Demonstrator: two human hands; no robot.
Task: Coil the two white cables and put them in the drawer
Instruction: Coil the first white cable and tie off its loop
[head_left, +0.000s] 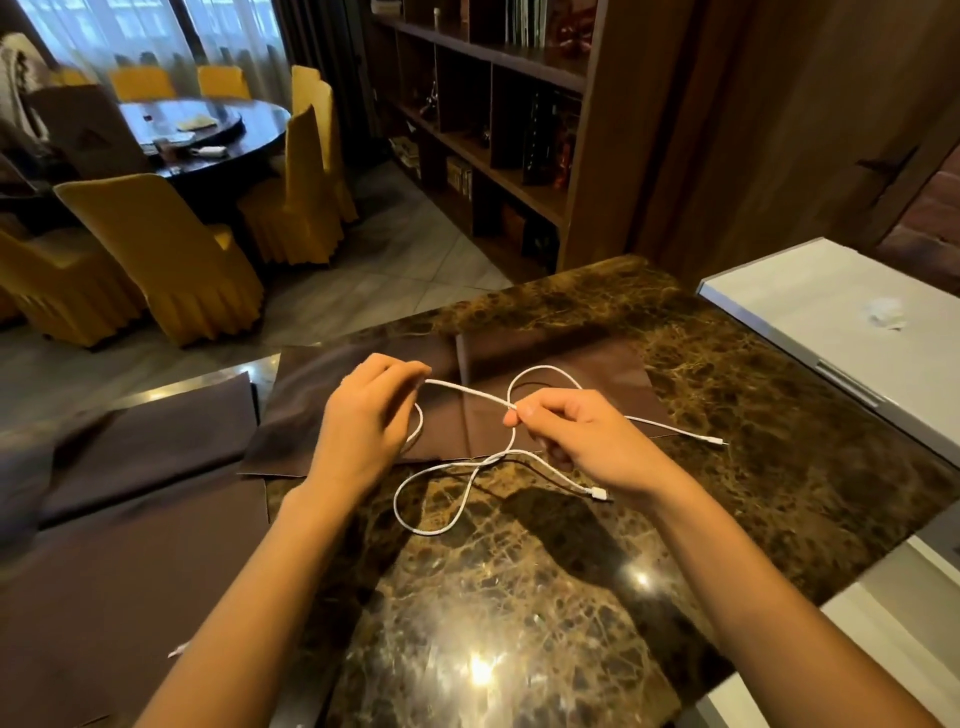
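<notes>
A white cable (470, 393) runs taut between my two hands above the marble counter (727, 395). My left hand (366, 415) pinches one end of that stretch, with a loop of cable hanging under its palm. My right hand (576, 434) pinches the cable between thumb and forefinger. More of the cable lies in loose loops on the counter below my hands, one plug (600, 493) near my right wrist and another plug (716, 441) further right. I cannot tell whether these loops belong to one cable or two. No drawer is visible.
Brown cloth mats (550, 358) lie on the counter under and left of my hands. A white box-like surface (841, 312) stands at the right edge. Beyond the counter are a wooden bookshelf (498, 119) and a round table with yellow chairs (156, 249).
</notes>
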